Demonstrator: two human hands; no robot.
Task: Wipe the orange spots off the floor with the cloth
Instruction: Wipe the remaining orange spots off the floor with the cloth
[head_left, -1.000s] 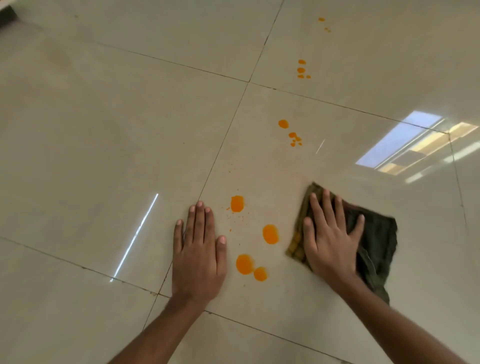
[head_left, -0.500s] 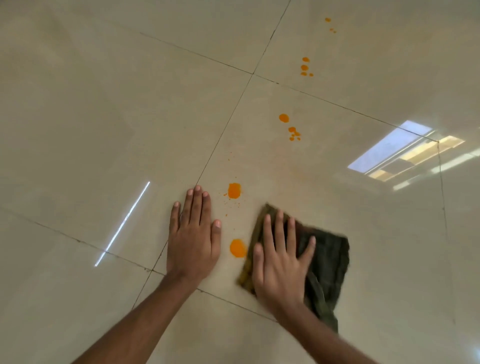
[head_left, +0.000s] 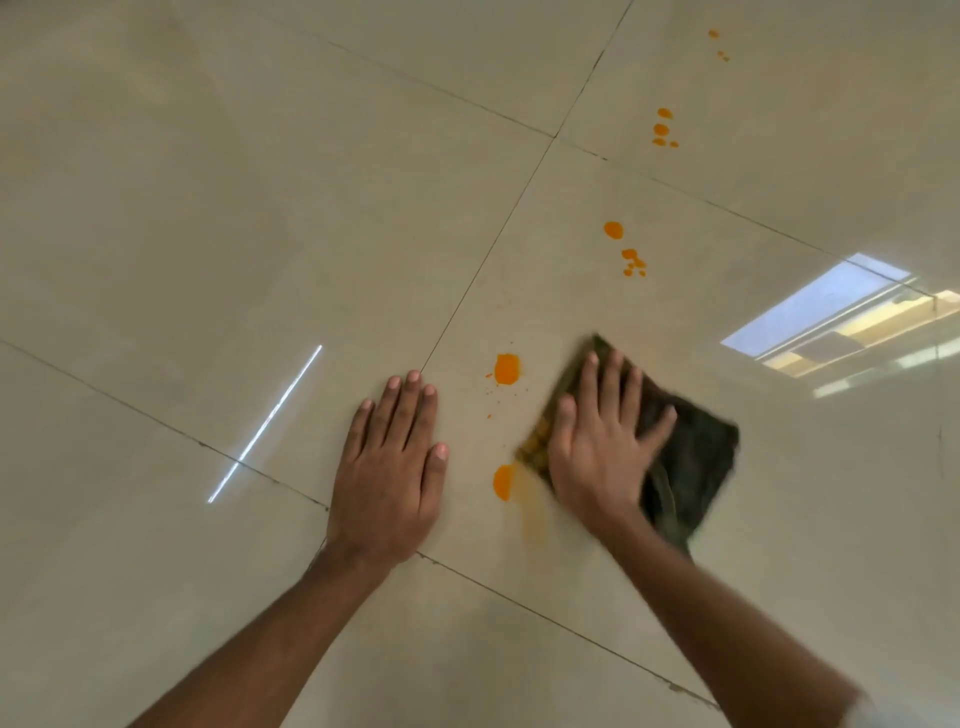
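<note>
The floor (head_left: 260, 208) is smooth, shiny tile that mirrors the lights. My cloth (head_left: 696, 452) is dark, soft, matt fabric.

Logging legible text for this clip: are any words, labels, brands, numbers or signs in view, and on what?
None to read. The cloth under the right hand shows no tag or print, the floor tiles are plain, and the orange spots form no characters.
</note>
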